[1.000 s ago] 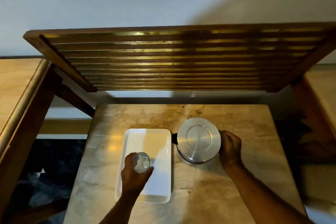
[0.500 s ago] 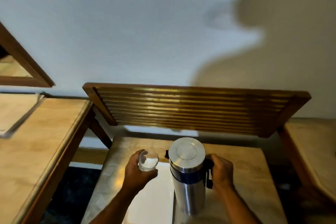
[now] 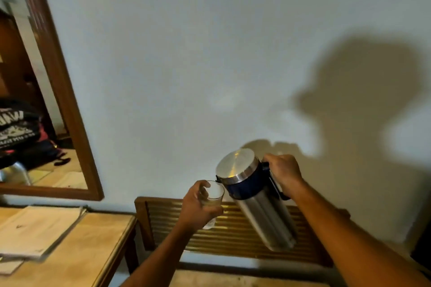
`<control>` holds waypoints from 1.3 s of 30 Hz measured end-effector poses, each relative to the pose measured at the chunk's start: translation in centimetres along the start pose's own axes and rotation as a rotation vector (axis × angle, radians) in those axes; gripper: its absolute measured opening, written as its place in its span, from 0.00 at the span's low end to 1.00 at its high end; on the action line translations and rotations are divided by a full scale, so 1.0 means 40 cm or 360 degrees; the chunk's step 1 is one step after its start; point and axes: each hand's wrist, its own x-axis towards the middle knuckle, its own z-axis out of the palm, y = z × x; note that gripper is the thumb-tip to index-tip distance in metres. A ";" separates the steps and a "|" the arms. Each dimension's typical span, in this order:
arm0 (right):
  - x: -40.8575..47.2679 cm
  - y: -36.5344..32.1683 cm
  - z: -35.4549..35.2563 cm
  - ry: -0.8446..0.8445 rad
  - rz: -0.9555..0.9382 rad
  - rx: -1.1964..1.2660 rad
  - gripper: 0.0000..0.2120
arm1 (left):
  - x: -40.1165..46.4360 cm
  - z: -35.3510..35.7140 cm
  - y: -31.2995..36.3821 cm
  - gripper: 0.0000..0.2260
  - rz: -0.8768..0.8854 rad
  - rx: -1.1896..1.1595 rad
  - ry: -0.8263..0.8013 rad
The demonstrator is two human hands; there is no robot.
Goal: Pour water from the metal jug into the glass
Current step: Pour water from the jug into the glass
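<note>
My right hand (image 3: 283, 175) grips the dark handle of the metal jug (image 3: 258, 198), a tall steel cylinder with a flat lid and a blue band. The jug is raised in the air and tilted to the left, its spout at the rim of the glass (image 3: 213, 196). My left hand (image 3: 198, 207) is wrapped around the clear glass and holds it up beside the jug. The glass looks tilted slightly toward the spout. I cannot make out any water in it.
A slatted wooden rack (image 3: 233, 228) leans against the white wall behind my hands. A wooden table with papers (image 3: 39, 226) stands at the left. Above it hangs a framed mirror (image 3: 58, 81). The table top below my hands shows only at the bottom edge.
Both hands have lifted the glass and the jug up off the table. The jug went from upright to tilted left toward the glass. The view swung upward to the wall.
</note>
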 end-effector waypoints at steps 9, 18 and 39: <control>0.009 -0.305 -0.042 -0.0160 -0.0349 -0.0649 0.13 | 0.058 -0.063 0.162 0.27 0.0182 0.0009 -0.0065; 0.015 -0.453 -0.039 -0.0228 -0.0560 -0.1137 0.12 | 0.064 -0.049 0.217 0.28 0.0211 -0.0145 -0.0140; 0.040 -0.573 -0.002 -0.0172 -0.0899 -0.1611 0.12 | 0.107 -0.033 0.284 0.32 0.0289 -0.0203 -0.0195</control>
